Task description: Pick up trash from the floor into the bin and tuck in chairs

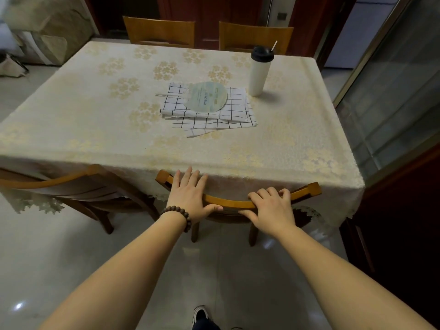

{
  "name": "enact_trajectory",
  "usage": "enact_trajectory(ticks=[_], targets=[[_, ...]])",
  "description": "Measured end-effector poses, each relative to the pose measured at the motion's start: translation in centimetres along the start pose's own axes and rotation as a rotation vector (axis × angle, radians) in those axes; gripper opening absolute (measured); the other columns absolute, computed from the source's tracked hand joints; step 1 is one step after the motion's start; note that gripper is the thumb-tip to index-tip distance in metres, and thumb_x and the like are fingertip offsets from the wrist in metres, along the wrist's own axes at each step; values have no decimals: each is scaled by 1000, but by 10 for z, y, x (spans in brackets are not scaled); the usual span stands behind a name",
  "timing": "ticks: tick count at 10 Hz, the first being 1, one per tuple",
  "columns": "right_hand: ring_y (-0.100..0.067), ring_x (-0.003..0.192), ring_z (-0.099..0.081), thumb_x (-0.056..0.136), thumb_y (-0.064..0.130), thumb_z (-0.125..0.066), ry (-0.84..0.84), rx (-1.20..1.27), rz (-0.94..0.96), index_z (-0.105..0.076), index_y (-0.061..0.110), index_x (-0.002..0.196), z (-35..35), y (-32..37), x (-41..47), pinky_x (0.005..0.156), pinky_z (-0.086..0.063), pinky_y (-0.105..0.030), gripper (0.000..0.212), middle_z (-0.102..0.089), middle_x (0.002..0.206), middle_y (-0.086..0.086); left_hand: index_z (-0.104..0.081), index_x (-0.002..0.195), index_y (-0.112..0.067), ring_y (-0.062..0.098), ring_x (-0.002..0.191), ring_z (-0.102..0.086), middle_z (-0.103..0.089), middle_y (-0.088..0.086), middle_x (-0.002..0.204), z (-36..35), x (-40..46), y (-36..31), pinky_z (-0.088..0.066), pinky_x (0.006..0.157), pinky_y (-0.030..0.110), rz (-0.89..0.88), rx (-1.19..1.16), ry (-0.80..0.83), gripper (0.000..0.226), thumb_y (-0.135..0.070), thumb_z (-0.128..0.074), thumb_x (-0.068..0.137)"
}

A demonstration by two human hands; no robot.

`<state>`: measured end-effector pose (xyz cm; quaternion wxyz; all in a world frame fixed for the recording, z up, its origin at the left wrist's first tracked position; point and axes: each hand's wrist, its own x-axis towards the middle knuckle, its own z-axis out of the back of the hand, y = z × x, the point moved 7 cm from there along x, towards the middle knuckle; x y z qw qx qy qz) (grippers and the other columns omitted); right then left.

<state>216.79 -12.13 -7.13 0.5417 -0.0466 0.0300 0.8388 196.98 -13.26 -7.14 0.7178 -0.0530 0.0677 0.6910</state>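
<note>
A wooden chair (234,204) stands pushed against the near edge of the table (95,129), its curved top rail touching the hanging cream tablecloth. My left hand (190,195) lies on the rail's left part with straight fingers reaching onto the cloth and the thumb under the rail. My right hand (269,207) grips the rail's right part, fingers curled over the top and thumb along the front. A second chair (78,184) sits to the left, tucked partly under the cloth. No trash or bin is in view.
Two more chairs (159,32) (256,36) stand at the table's far side. On the table lie checked cloths (214,115) under a round fan (206,97), and a white tumbler (259,72). A glass door (392,91) is right, dark furniture (404,222) beside it. My shoe (201,314) shows below.
</note>
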Motion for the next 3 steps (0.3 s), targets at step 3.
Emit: enact_trajectory(ticks=[3], targets=[[-18,144,-3,87,69,-13,63,180,-142,-15,30,147,17,8,-17,115,-1,-53,72,-17,156,1,-9,151,-18,23,146,-3,-10,6,158,24,-33,8,-6,119,42,108,-308,-139,83,-63,-40,88]])
